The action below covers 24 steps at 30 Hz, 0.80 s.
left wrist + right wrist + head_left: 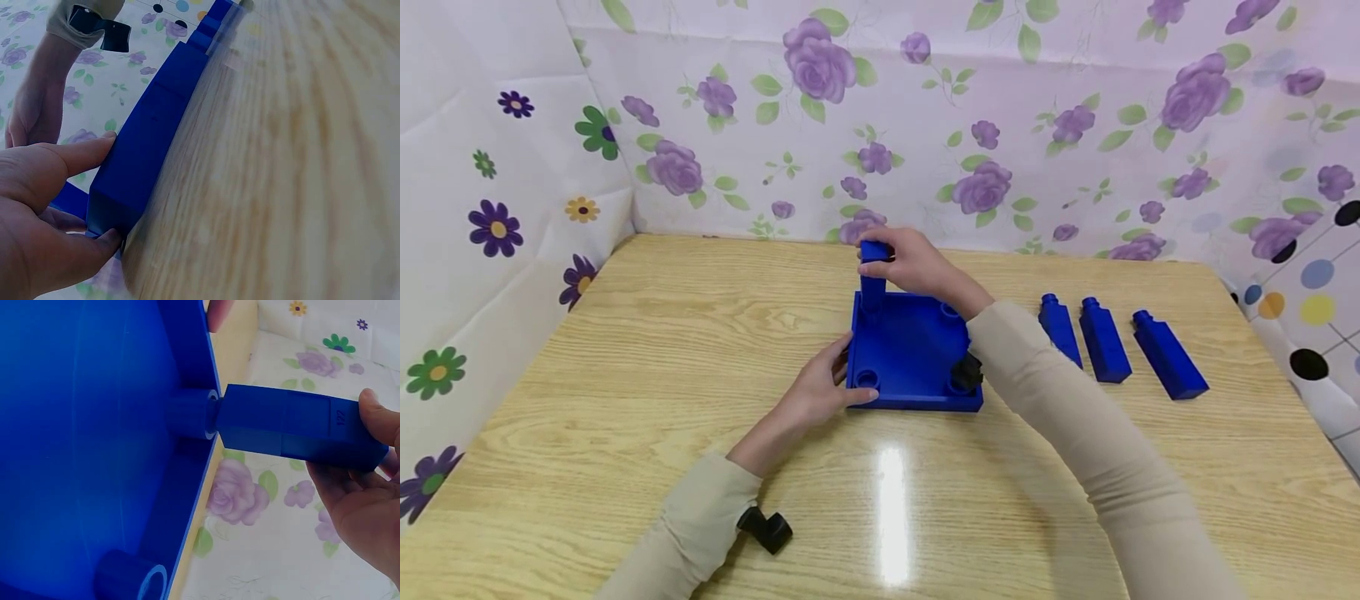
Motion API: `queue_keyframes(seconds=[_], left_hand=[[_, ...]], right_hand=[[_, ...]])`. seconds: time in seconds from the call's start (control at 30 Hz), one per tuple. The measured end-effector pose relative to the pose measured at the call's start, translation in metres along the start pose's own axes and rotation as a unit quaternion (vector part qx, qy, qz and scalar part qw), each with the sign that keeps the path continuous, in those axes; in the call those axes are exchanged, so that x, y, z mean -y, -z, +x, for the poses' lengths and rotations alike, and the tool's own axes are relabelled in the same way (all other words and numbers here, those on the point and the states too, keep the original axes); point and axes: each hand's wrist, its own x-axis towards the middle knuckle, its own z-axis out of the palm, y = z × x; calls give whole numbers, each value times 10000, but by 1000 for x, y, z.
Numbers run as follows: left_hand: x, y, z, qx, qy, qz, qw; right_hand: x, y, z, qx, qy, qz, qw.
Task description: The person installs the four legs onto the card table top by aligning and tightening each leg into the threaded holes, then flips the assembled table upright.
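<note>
A blue square panel (917,346) with raised edges and round corner sockets lies on the wooden table. My left hand (816,387) grips its near left corner, thumb over the front edge and fingers along the left side; the left wrist view shows the panel's outer wall (153,119). With my right hand (913,260) I hold a blue leg (872,287) by its upper end. It stands over the far left socket (190,414). In the right wrist view the leg's (281,428) narrow neck meets the socket's mouth; how deep it sits is hidden.
Three more blue legs with threaded necks, a left one (1060,329), a middle one (1105,342) and a right one (1168,356), lie right of the panel. Flowered cloth (910,142) hangs behind the table (700,333). Black wrist cameras (765,529) sit at both cuffs.
</note>
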Motion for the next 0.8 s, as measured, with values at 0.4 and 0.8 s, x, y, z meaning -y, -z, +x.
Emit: queue_keyframes(seconds=[0.4, 0.8], left_hand=[[1, 0, 0, 1, -61, -46, 10000], [3, 0, 0, 30, -300, -145, 9994]], right_hand=[[-4, 10, -4, 748, -402, 356, 9958], [-17, 8, -10, 275, -244, 477, 9982]])
